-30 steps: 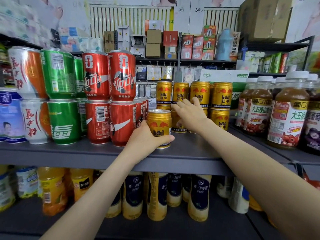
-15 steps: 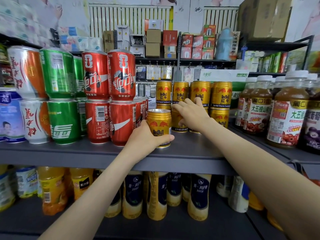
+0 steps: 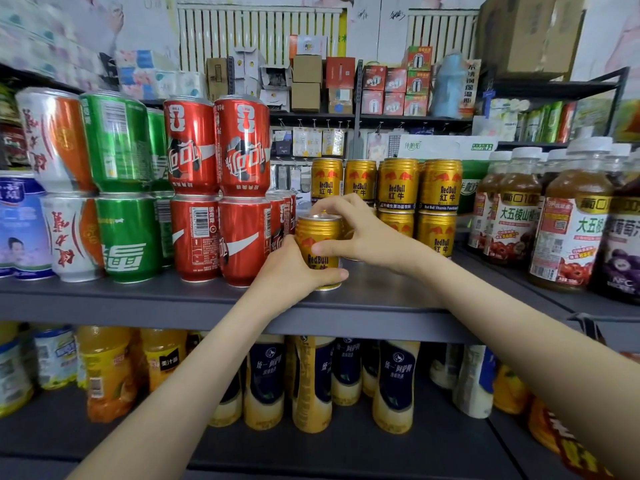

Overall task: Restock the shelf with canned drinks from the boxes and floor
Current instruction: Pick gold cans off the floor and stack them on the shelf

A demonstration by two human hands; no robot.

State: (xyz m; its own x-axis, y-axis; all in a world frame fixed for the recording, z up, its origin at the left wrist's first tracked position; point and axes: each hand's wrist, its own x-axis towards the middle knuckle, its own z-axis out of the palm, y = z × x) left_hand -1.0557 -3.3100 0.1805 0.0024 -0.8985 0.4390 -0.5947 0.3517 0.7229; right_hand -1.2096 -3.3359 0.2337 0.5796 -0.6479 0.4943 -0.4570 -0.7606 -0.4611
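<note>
Left hand curls low round the upright gold can, right hand pinches its top rim — can stands near the shelf front, axis vertical, stacked gold cans just behind-right — right hand the nearer.

- The right hand is no longer far back on the rear cans; it has come nearer and to the left, onto the front can.
- Its fingers, which lay stretched over the rear cans, now curl over the front can's top rim, and its thumb presses on the label.
- The front can, gripped by the left hand alone a second ago, now has both hands on it.
- The lower rear can it touched is now mostly hidden behind the right hand.
</note>
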